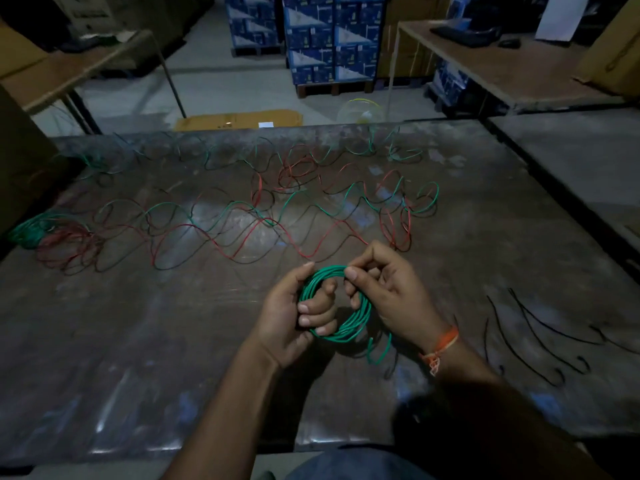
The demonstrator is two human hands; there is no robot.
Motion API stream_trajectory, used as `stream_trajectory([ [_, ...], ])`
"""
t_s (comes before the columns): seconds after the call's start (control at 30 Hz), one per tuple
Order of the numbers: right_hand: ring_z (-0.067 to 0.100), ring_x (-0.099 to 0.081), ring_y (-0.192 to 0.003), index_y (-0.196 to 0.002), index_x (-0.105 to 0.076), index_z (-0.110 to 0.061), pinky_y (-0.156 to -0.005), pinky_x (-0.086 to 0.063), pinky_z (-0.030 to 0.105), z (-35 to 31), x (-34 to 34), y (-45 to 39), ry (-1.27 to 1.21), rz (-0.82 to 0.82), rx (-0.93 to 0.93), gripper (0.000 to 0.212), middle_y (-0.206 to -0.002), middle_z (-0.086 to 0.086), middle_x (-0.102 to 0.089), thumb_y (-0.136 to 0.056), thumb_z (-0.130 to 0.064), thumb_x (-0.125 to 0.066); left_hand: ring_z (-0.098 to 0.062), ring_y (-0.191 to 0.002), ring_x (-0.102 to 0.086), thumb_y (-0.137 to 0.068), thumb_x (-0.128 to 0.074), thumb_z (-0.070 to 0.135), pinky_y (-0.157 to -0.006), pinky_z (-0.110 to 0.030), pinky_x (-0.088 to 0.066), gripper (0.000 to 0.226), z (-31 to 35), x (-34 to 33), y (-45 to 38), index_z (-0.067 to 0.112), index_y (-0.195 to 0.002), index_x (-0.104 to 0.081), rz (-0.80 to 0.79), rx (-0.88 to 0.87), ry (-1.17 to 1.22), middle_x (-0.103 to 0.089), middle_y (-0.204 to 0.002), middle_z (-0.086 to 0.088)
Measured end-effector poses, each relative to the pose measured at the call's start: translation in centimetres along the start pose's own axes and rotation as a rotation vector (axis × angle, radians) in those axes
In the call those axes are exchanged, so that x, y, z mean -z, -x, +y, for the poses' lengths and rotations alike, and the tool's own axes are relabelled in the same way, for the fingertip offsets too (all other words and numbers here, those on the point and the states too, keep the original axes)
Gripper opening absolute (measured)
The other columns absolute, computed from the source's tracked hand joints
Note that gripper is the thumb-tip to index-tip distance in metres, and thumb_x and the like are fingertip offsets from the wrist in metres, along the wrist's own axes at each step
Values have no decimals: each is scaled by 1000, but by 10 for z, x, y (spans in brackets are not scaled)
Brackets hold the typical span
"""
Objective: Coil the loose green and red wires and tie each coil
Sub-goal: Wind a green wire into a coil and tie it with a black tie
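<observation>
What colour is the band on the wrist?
Orange. The wristband on the right wrist shows in the head view.

Bare table (173,341) lies left of the hands; loose wires (242,223) sprawl beyond, black ties (530,334) lie right.
</observation>
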State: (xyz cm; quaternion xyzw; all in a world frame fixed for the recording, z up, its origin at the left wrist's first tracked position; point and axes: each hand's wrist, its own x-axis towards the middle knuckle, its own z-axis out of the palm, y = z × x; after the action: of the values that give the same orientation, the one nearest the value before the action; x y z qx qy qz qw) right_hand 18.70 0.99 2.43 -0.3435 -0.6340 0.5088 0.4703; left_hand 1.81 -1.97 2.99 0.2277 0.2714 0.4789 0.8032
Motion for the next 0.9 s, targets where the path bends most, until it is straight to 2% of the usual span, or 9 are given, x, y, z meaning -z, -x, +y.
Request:
stream_trajectory([
  [0.13, 8, -68, -62, -96, -55, -2, -49, -46, 21, 7, 25, 4, 18, -50, -70, 8, -74, 0, -72, -99, -6, -61, -10, -41, -5, -98, -41, 37, -45, -21, -8, 40, -21, -14, -8, 14, -68, -53, 142, -134, -179, -20, -45, 9],
  [0.23, 17, -75, -77, -106, -58, -8, -51, -49, 23, 10, 41, 4, -2, -97, -157, 10, -87, 3, -72, -98, -3, -62, -9, -42, -4, -99, -40, 37, -44, -22, -7, 37, -31, -19, -16, 16, -70, -46, 233, -183, -78, -14, -48, 10],
  [0.33, 18, -70, -72, -111, -58, -14, -55, -52, 30, 14, 58, 9, -22, -94, -199, 23, -97, 9, -69, -95, 1, -64, -8, -43, -3, -102, -36, 38, -41, -22, -8, 37, -33, -19, -23, 19, -70, -42, 286, -190, 51, -7, -54, 9],
  [0.43, 25, -69, -62, -112, -58, -18, -60, -53, 38, 17, 73, 19, -28, -59, -214, 27, -91, 15, -70, -94, 0, -66, -8, -43, -3, -106, -30, 38, -40, -20, -9, 44, -31, -15, -32, 20, -69, -43, 309, -222, 146, -7, -55, 10],
  [0.53, 19, -65, -58, -107, -60, -13, -58, -49, 25, 20, 83, 27, -51, -20, -206, 22, -87, 22, -67, -93, 3, -66, -8, -43, -5, -107, -30, 37, -39, -20, -13, 46, -37, -13, -39, 19, -67, -45, 321, -231, 230, -8, -54, 9],
  [0.63, 7, -61, -61, -99, -68, -9, -55, -44, 13, 21, 89, 34, -54, -21, -206, 15, -75, 8, -65, -92, 5, -66, -8, -43, -6, -106, -31, 36, -37, -20, -18, 44, -46, -15, -44, 19, -68, -44, 324, -220, 310, -8, -54, 8],
  [0.7, 3, -60, -69, -99, -73, -11, -63, -46, 14, 22, 92, 39, -32, -98, -191, 15, -77, 1, -68, -91, 2, -70, -7, -43, -6, -106, -31, 35, -37, -20, -19, 46, -48, -15, -46, 18, -66, -46, 322, -208, 348, -9, -53, 8],
  [0.77, 7, -60, -78, -101, -76, -11, -72, -50, 21, 24, 94, 43, -17, -179, -160, 18, -88, 6, -68, -87, 0, -75, -6, -42, -7, -106, -31, 34, -37, -20, -21, 45, -46, -13, -45, 18, -66, -46, 312, -191, 376, -14, -46, 6],
  [0.9, 7, -63, -76, -100, -77, -12, -71, -51, 23, 20, 96, 48, 83, -235, -84, 20, -92, 3, -65, -84, 0, -78, -5, -42, -9, -106, -31, 33, -37, -20, -25, 45, -43, -8, -43, 18, -66, -46, 286, -169, 432, -29, -40, 4],
])
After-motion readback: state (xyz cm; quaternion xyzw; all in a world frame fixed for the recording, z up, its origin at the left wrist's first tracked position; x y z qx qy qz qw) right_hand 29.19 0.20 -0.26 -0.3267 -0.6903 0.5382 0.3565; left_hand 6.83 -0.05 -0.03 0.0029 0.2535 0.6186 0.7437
